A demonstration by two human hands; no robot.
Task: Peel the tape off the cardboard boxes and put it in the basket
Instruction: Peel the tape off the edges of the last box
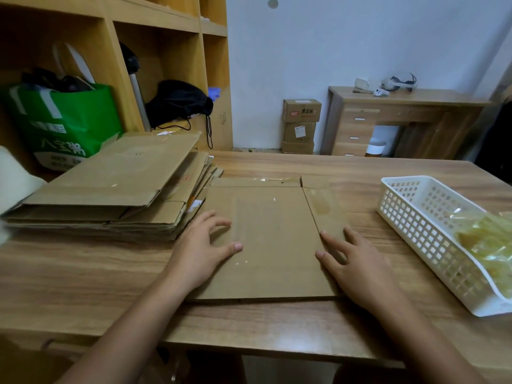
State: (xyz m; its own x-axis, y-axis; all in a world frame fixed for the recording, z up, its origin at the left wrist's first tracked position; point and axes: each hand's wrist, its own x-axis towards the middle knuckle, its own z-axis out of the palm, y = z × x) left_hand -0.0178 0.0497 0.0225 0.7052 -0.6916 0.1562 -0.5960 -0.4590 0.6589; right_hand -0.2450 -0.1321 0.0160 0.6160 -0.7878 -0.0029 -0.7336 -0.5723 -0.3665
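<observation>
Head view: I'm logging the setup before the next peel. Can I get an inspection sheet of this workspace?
Surface: wooden table.
Job's things: flat box mid-table, tape on its right flap; stack of flattened boxes left; basket right, holding peeled tape.
Clutter: pale object at left edge, unclear.
Hands: left hand and right hand open, resting on the flat box.
Cables: nothing seen.
Surroundings: shelf, green bag, black bag, desk.

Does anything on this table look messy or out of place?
Nothing spilled or broken. The stack of flat boxes on the left is untidy, its sheets fanned out with edges not lined up. The box under the left hand and right hand has glossy tape along its far edge.
</observation>
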